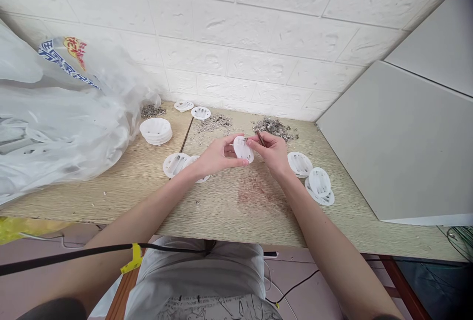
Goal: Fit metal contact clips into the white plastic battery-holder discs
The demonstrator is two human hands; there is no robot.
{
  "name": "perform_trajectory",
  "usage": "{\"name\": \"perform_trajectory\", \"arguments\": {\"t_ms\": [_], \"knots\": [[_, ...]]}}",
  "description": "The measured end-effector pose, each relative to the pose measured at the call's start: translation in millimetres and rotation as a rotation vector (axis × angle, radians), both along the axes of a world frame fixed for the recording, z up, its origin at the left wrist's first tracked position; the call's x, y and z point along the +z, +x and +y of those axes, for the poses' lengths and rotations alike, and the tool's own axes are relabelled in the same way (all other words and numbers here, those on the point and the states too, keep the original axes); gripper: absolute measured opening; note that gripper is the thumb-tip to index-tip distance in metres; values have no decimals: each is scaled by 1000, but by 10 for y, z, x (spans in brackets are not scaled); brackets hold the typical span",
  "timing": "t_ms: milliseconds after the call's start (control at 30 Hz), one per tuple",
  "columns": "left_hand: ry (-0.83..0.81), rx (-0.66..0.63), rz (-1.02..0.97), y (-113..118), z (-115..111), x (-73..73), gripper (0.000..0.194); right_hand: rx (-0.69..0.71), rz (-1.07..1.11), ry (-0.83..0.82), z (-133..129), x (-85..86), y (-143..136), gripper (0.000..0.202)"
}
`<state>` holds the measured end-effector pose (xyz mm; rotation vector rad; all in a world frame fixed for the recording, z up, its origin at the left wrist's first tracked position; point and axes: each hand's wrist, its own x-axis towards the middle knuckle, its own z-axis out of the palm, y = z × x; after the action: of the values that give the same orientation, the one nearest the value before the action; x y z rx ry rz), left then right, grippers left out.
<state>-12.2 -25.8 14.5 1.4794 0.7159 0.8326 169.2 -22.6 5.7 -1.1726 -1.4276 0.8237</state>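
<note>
the left hand (218, 155) is partly curled, thumb and fingers gripping the rim of a round white disc (243, 152), held tilted above the middle of the wooden desk (218, 216). the right hand (272, 151) is nearly closed around a thin dark tool (260, 138), its fingertips at the disc's upper right edge. similar discs (300, 164) lie on both sides; small greyish bits (274, 127) are heaped behind.

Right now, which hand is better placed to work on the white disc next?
Probably the right hand: it holds a thin brown tool close to the white disc, which the left hand grips.
</note>
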Motion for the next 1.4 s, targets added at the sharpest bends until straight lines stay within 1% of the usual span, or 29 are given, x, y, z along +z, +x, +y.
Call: {"name": "perform_trajectory", "arguments": {"t_ms": [200,400,567,667,833,900,967,1100,1200,1300,1400], "knots": [[37,-16,10,-6,11,-20,64,26,15,-21,6,-4,12,24],[52,-52,1,4,-11,23,57,126,144,-147,-21,47,-8,26],[38,-31,31,6,-33,69,54,113,165,-172,-36,69,-17,25],[27,-9,44,5,-34,68,57,111,165,-189,-36,70,-14,25],[7,-6,30,3,-20,24,61,128,138,-221,-28,74,2,27],[-7,7,25,5,-13,7,61,134,113,-216,-23,65,11,27],[-24,27,22,9,-6,-3,62,128,58,-174,-14,46,19,25],[-23,70,35,12,19,-22,55,47,-181,-8,4,4,19,17],[-15,106,42,9,42,-47,44,40,-332,78,2,-2,-2,14],[-22,155,24,9,56,-68,34,60,-402,98,-20,5,-35,13],[-44,195,3,14,61,-83,32,82,-413,68,-50,14,-68,10]]}}
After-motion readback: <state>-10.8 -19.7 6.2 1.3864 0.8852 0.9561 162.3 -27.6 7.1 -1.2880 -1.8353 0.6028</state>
